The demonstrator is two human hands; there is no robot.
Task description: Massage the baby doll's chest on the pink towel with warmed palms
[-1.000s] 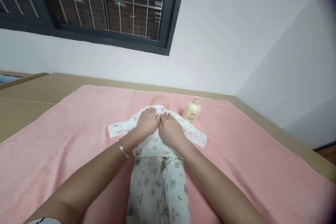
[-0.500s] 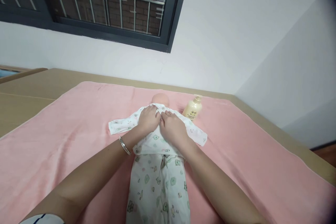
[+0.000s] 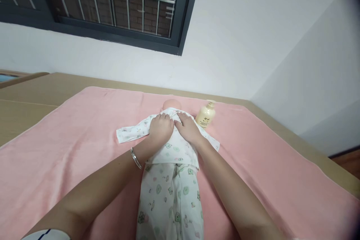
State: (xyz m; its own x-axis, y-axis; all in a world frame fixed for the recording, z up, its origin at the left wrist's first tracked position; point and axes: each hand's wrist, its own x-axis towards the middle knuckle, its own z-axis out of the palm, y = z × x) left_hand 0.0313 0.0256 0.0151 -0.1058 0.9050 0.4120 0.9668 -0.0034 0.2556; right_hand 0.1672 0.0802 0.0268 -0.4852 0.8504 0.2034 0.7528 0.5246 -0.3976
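Observation:
A baby doll (image 3: 171, 104) lies stretched out in a white printed shirt (image 3: 174, 150) and matching trousers (image 3: 170, 200), its smooth head pointing to the wall. Both of my hands rest on the upper part of the shirt, close together. My left hand (image 3: 161, 129), with a silver bangle (image 3: 136, 158) at the wrist, lies on the left side, fingers over the cloth. My right hand (image 3: 188, 126) lies flat on the right side, fingers stretched out and thumb apart. The sleeves spread outward to both sides. The doll's face cannot be seen.
A pale yellow pump bottle (image 3: 206, 114) with a smiling face stands just right of the doll's shoulder. Underneath is a pink blanket (image 3: 92, 120) on a wooden surface (image 3: 75, 80). The white wall (image 3: 225, 45) and a dark-framed barred window (image 3: 112, 3) are beyond.
My right hand has shifted slightly up and to the right, its fingers more spread on the shirt. My left hand has moved a little right. The view has tilted slightly.

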